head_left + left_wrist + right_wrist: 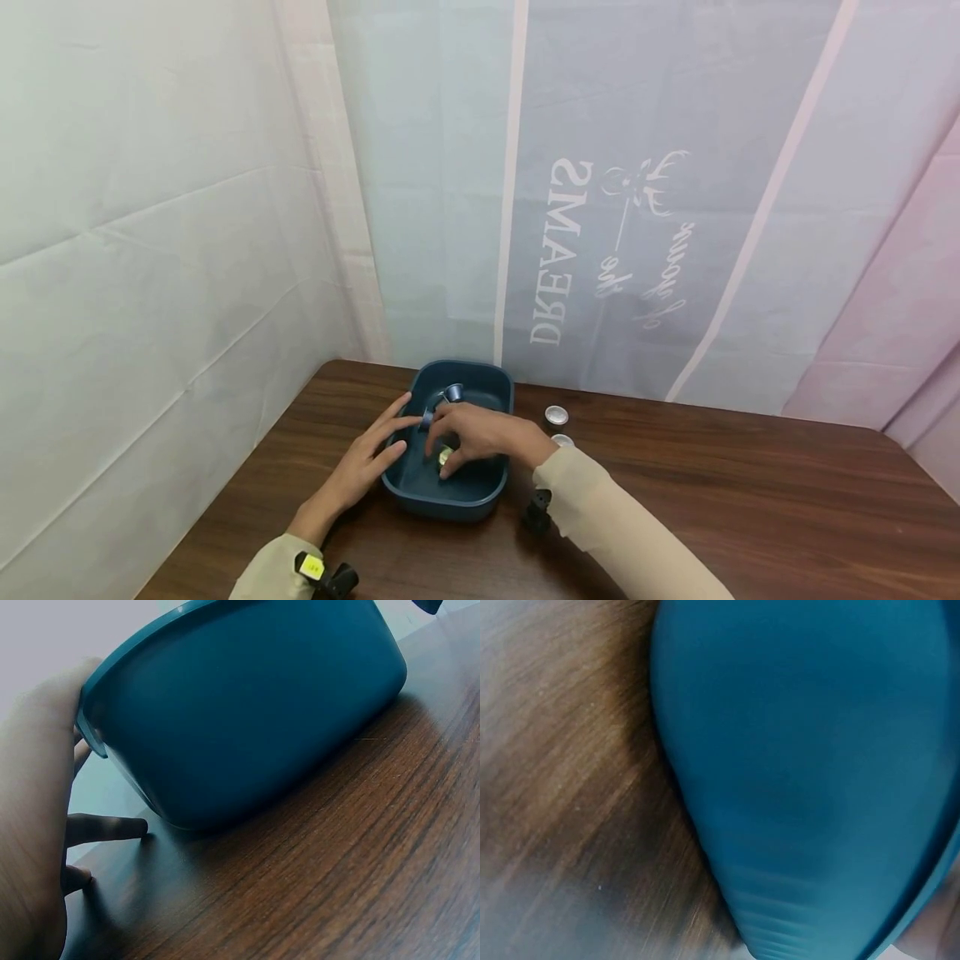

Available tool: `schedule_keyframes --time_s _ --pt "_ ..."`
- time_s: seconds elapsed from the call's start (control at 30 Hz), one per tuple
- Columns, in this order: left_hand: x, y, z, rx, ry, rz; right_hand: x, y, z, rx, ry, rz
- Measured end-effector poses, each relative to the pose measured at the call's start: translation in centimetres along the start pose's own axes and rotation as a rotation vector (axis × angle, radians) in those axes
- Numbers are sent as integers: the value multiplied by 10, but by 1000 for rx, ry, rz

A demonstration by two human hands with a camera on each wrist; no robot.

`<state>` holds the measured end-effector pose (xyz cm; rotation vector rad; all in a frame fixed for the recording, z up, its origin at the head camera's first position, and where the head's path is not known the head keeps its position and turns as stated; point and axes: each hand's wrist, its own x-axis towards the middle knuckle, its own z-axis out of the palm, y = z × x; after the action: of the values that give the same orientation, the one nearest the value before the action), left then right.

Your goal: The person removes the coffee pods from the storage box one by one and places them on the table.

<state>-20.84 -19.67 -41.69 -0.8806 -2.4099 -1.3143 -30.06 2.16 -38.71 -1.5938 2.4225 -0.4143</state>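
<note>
A blue plastic bin [442, 502] stands on the table with small coffee capsules inside. My right hand [474, 432] reaches into it from the right, thumb and fingers curled around a yellow-green capsule [446, 456]. My left hand [363, 460] rests at the bin's left rim with fairly straight fingers. Its index fingertip reaches over the rim, close to a blue capsule [427, 418]. Another blue capsule [454, 392] lies toward the bin's far end. The left wrist view shows other left fingers [112, 827] outside the bin, low by the tabletop. The bin's wall [802, 765] fills much of the right wrist view.
Two silver-lidded capsules, a farther one [556, 416] and a nearer one [562, 440], stand on the table right of the bin. The dark wooden table [720, 492] extends to the right. Hanging cloth [435, 183] borders its back and left sides.
</note>
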Motion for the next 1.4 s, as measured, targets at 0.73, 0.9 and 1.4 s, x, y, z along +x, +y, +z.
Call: schedule_keyframes --time_s 0.73,0.9,1.4 --pt "-5 -40 8 36 10 -7 0 -4 -1 -108 62 158" --pt "-5 -41 7 34 -3 -8 -2 -4 -1 -130 35 121" --pt "-5 -43 7 22 -6 -14 5 -2 3 -51 70 69"
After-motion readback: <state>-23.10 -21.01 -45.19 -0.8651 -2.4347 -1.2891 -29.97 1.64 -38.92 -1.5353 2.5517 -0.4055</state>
